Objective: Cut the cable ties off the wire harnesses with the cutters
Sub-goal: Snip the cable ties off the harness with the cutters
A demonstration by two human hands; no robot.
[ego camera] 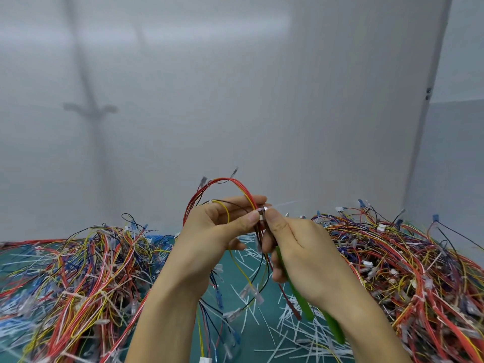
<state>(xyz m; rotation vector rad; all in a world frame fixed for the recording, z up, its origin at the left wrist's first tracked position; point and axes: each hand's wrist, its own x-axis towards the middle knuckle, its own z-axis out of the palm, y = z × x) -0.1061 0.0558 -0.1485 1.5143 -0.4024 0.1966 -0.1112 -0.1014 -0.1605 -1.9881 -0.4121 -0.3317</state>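
My left hand [212,234] grips a looped wire harness [222,187] of red, yellow and black wires, held up above the table. My right hand [296,247] grips the green-handled cutters [306,305], whose metal jaws [263,213] sit at the harness right by my left thumb. A thin white cable tie tail [284,204] sticks out to the right from that spot. Whether the jaws are closed on the tie is too small to tell. Loose ends with clear connectors [251,292] hang below my hands.
A big tangle of harnesses [78,273] lies at the left and another heap [408,265] at the right. Cut white tie pieces [296,334] litter the green table mat [251,344] between them. A pale wall rises close behind.
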